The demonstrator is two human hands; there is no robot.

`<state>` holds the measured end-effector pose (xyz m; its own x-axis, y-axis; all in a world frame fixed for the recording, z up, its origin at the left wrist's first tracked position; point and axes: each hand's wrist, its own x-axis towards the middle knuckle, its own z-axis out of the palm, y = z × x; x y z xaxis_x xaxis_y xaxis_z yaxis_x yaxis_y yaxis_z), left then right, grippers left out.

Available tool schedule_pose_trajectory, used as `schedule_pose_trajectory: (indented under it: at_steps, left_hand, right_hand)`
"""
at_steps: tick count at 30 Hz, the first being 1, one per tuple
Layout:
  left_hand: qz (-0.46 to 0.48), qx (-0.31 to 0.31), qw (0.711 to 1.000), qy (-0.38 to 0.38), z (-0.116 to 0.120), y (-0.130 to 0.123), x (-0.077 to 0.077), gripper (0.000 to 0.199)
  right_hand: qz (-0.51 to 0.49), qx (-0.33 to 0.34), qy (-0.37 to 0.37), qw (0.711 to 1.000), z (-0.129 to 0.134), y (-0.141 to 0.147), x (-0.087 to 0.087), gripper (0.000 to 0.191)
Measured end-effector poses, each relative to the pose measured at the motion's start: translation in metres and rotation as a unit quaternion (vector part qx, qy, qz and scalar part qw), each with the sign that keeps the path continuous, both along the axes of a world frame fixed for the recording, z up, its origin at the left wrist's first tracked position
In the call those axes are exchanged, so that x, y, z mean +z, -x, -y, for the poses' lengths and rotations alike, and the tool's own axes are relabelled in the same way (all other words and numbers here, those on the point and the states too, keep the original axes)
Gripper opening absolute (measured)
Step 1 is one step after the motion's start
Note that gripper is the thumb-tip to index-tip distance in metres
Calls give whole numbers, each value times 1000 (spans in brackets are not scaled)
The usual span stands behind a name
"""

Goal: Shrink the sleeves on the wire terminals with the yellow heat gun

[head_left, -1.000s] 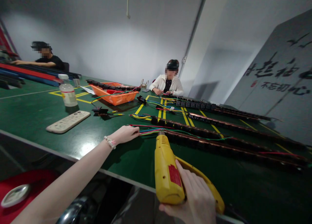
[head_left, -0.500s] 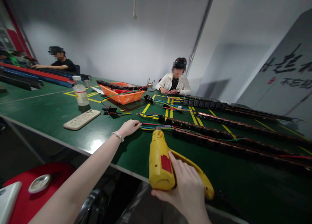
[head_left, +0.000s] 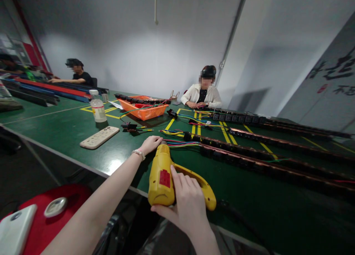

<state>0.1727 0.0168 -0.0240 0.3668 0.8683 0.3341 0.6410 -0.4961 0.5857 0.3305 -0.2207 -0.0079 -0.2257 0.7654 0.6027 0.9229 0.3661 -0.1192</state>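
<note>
A yellow heat gun (head_left: pixel 161 177) with a red label lies under my right hand (head_left: pixel 188 197), whose fingers wrap over its body and handle. Its nozzle end points away from me, close beside my left hand (head_left: pixel 151 144). My left hand is closed around the ends of several coloured wires (head_left: pixel 184 144). Those wires run right into a long dark strip with copper-coloured edges (head_left: pixel 238 159). Just behind it lies another strip (head_left: pixel 222 142) with yellow and blue wires at its left end.
On the green table (head_left: pixel 116 157) are a phone in a beige case (head_left: pixel 100 137), a bottle (head_left: pixel 98 109), black connectors (head_left: pixel 133 127) and an orange basket (head_left: pixel 144 112). A person in white (head_left: pixel 205 90) sits opposite. A red stool (head_left: pixel 69 199) stands at lower left.
The heat gun and my right hand have moved left, bringing the nozzle close to my left hand. The view has shifted slightly; my left hand still grips the wires.
</note>
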Motion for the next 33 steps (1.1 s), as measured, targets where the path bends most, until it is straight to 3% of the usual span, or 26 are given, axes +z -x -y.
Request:
schedule_pose_trajectory:
  at_steps: [5,9,12,17,23,28,33]
  left_hand:
    - [9,12,1000,16,-2,2,-3,55]
    - [3,11,1000,11,-3,2,-2,54]
    - [-15,18,1000,1,0,1,0,51]
    - [-63,30,998,-9,10,0,6,51]
    - [-77,53,996,3,15,-1,10,50]
    - [-65,67,996,5,14,-1,10,47]
    - [-31,22,998,58,12,5,10,38]
  right_hand:
    - [-51,42,-27,997,-3,-7,-2,85]
    - [-35,-61,-45,997,2,-30,-7,58]
    - [-3,-52,-22,998,12,-48,-9,59]
    - [21,-56,-65,996,22,-72,-15,52]
    - [19,-126,-82,988,34,-94,-21,49]
    - [55,-166,-148,973,47,-107,-21,45]
    - [109,-211,-185,953,51,-114,-24,48]
